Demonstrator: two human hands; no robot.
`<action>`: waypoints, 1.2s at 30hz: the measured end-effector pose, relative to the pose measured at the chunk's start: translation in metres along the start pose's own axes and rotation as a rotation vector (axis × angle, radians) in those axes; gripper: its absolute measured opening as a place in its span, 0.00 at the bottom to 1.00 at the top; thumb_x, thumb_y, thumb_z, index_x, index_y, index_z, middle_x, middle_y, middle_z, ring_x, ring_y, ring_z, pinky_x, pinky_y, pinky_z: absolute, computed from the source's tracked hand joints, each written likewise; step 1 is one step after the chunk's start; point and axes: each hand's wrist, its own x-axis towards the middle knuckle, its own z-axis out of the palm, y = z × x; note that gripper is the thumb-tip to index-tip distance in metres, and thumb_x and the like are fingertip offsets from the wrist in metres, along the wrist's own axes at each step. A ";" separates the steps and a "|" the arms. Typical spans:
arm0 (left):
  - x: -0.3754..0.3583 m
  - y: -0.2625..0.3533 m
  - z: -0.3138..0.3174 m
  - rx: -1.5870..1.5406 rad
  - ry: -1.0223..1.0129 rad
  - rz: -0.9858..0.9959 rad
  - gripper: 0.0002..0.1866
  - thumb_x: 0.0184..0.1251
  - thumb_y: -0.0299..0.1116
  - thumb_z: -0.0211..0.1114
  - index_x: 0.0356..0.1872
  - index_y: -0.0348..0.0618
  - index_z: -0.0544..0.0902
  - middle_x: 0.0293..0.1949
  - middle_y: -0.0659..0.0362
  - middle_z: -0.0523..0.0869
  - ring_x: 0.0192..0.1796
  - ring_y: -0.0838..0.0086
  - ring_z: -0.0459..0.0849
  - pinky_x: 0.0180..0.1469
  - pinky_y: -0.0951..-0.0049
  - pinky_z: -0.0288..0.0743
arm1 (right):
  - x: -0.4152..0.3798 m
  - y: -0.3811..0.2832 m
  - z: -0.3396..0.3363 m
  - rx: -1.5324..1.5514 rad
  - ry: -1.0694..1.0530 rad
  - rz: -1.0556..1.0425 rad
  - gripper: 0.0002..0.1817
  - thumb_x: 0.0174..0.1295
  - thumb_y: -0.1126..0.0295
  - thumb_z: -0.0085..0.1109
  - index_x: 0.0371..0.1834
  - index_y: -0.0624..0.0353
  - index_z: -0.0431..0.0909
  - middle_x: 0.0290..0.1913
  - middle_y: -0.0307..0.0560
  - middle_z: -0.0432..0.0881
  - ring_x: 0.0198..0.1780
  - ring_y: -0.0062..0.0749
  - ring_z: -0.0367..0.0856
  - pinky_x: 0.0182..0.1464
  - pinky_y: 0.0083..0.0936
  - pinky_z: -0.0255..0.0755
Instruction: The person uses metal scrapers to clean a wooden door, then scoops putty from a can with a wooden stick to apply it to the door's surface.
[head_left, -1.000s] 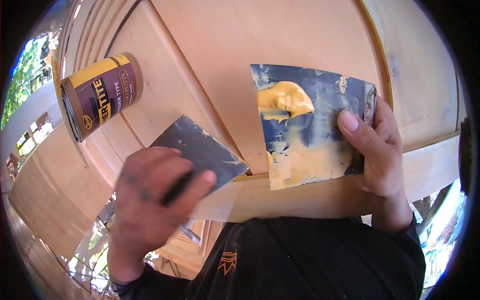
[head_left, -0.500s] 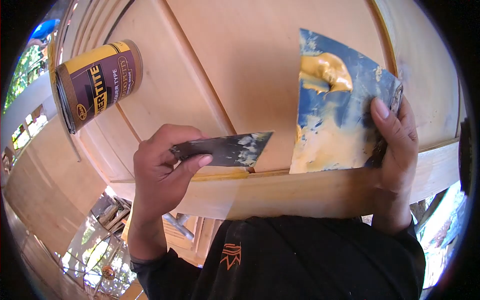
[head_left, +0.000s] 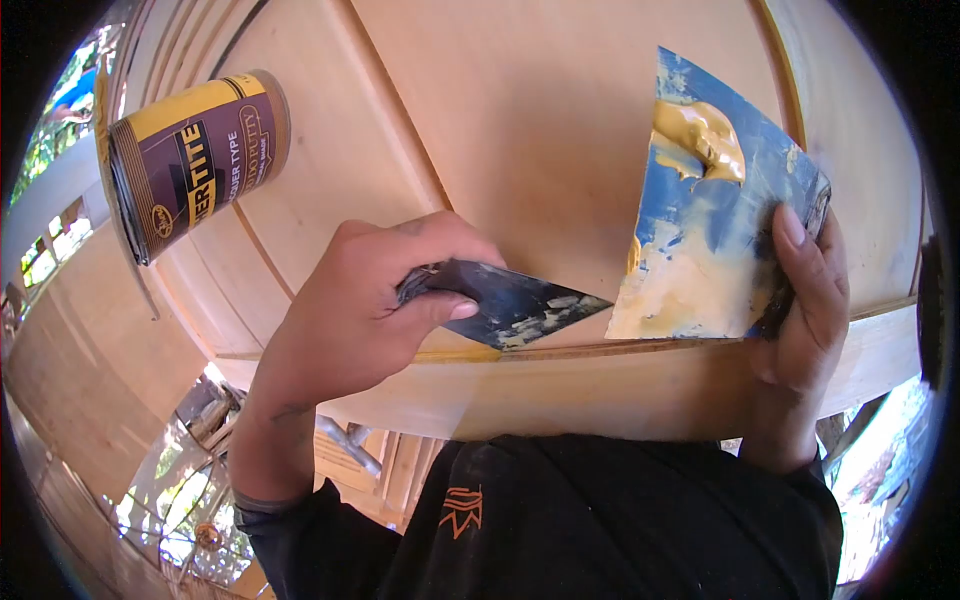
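My left hand (head_left: 370, 300) grips a small dark scraper (head_left: 530, 307) between thumb and fingers. Light dried smears mark its blade, which points right. The blade's tip lies close to the lower left edge of a blue plate (head_left: 685, 215); whether they touch I cannot tell. My right hand (head_left: 815, 285) holds this plate by its right side, thumb on top and the other fingers mostly hidden behind. A glossy tan lump of putty (head_left: 705, 140) sits near the plate's upper left edge, with paler putty spread below. Beneath both hands is a wooden panel (head_left: 560, 200).
A putty can (head_left: 200, 165) with a yellow and maroon label appears at the upper left on the woodwork. The panel's front rail (head_left: 590, 390) runs between the hands and my black shirt. Metal tubing (head_left: 350, 445) shows below the rail at the left.
My left hand has moved right and slightly up, turning the scraper so its tip points toward the plate. My right hand and the plate have shifted a little to the right.
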 end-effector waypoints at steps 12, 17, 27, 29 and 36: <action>0.014 0.008 0.000 0.111 -0.146 0.042 0.08 0.49 0.19 0.64 0.33 0.36 0.79 0.27 0.53 0.81 0.29 0.67 0.84 0.33 0.75 0.73 | -0.001 0.001 0.004 0.004 0.054 -0.028 0.21 0.61 0.67 0.53 0.54 0.71 0.67 0.44 0.51 0.79 0.44 0.29 0.79 0.49 0.22 0.72; 0.012 0.014 0.002 0.167 -0.153 0.040 0.09 0.49 0.18 0.62 0.33 0.37 0.79 0.27 0.52 0.81 0.28 0.62 0.83 0.32 0.74 0.73 | 0.000 0.000 0.001 0.018 -0.003 -0.012 0.21 0.61 0.67 0.53 0.54 0.70 0.67 0.45 0.51 0.79 0.44 0.29 0.79 0.49 0.22 0.72; 0.006 0.024 0.007 0.264 -0.135 0.069 0.07 0.50 0.20 0.62 0.32 0.39 0.80 0.25 0.52 0.81 0.27 0.58 0.82 0.30 0.68 0.73 | -0.001 0.000 0.001 0.000 0.015 -0.011 0.22 0.61 0.66 0.54 0.55 0.70 0.67 0.45 0.50 0.79 0.45 0.28 0.79 0.51 0.21 0.71; 0.006 0.027 0.008 0.295 -0.148 0.103 0.06 0.51 0.20 0.62 0.32 0.39 0.80 0.25 0.52 0.81 0.27 0.58 0.82 0.30 0.67 0.74 | -0.001 0.001 0.001 -0.004 0.023 -0.007 0.22 0.61 0.66 0.54 0.55 0.70 0.67 0.46 0.50 0.79 0.45 0.28 0.79 0.51 0.21 0.70; 0.001 0.031 0.007 0.323 -0.069 0.083 0.06 0.51 0.21 0.62 0.32 0.40 0.81 0.28 0.53 0.83 0.28 0.59 0.83 0.30 0.69 0.74 | -0.001 0.000 -0.003 0.031 -0.006 0.025 0.23 0.61 0.66 0.54 0.55 0.70 0.67 0.45 0.50 0.79 0.45 0.28 0.79 0.51 0.21 0.71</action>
